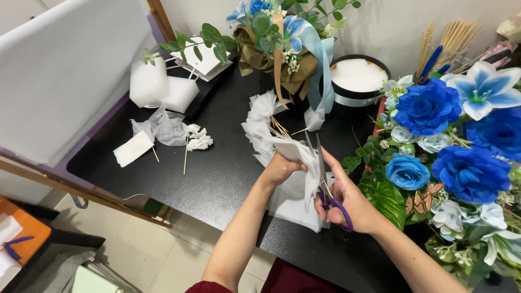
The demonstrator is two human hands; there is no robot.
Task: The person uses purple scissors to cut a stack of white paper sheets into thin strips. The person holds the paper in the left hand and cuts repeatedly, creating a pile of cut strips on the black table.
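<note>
Here, a sheet of white tissue paper [297,163] is held up off the black bench [217,173], above a loose stack of the same paper, likely so the blades can bite cleanly. The left hand [281,168] pinches the sheet's left edge, fingers clenched on it, keeping it taut. The right hand [347,202] grips purple-handled scissors [324,182], fingers through the loops, blades parted and pointing away, straddling the sheet just right of the left hand. Beyond the sheet: bunched tissue puffs on wooden sticks [263,122], then a ribboned bouquet [279,40] and a round black box [358,81]. Right of the sheet, blue artificial flowers [434,108]. Far left of it, foam blocks [157,87].
</note>
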